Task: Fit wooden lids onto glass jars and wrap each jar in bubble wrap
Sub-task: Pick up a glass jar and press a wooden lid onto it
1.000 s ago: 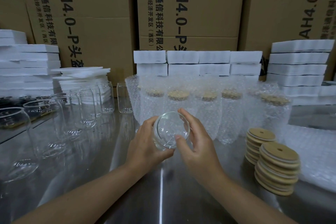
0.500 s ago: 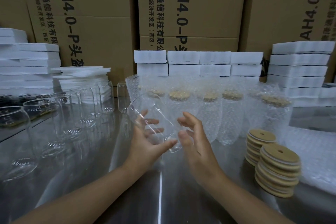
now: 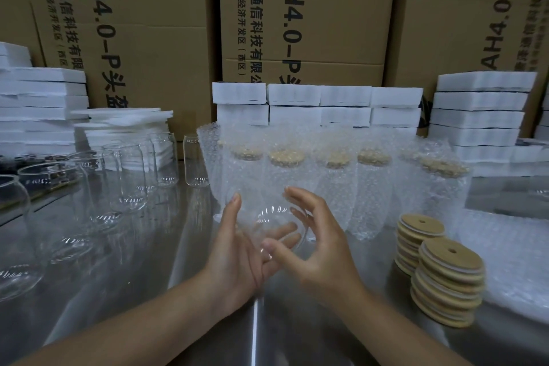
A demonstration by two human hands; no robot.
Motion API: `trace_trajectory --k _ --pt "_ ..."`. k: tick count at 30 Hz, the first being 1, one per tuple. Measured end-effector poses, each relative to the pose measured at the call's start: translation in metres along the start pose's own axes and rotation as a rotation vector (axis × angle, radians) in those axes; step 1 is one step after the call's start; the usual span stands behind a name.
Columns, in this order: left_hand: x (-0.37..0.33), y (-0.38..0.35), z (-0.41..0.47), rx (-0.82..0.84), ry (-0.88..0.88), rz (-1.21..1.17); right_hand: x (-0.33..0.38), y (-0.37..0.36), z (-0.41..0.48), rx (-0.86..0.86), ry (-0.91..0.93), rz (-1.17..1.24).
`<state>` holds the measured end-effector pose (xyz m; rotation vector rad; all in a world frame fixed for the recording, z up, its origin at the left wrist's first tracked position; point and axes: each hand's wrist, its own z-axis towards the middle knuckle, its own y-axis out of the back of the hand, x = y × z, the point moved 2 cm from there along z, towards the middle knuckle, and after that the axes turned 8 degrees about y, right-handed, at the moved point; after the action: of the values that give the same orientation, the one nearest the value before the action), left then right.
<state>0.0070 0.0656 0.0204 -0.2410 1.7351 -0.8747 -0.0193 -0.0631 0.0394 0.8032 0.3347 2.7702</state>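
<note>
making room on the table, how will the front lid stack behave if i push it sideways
The front lid stack would likely shear or spill rather than move as one: its loose discs already sit staggered. They look like thin wood, so probably light and stiff. The table looks smooth and shiny, so the bottom disc may skid easily.

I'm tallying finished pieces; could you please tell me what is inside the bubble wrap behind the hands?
Wooden lids show through the bubble wrap. The jars beneath them are blurred by it; any contents are hidden.
</note>
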Motion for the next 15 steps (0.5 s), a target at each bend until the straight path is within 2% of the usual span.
trace_trajectory --k 3,7,10,15 --pt "0.009 -0.008 -0.005 0.093 0.111 -0.134 0.001 0.000 0.001 0.010 -0.013 -0.007" --pt "0.014 -0.010 -0.008 0.219 0.209 -0.093 0.003 0.001 0.001 -0.005 -0.029 -0.015" --pt "0.016 -0.008 -0.007 0.188 0.302 0.055 0.004 0.003 0.000 -0.033 -0.075 0.022" --pt "0.017 -0.007 -0.005 0.170 0.292 0.186 0.003 0.001 -0.001 -0.083 -0.165 0.089"
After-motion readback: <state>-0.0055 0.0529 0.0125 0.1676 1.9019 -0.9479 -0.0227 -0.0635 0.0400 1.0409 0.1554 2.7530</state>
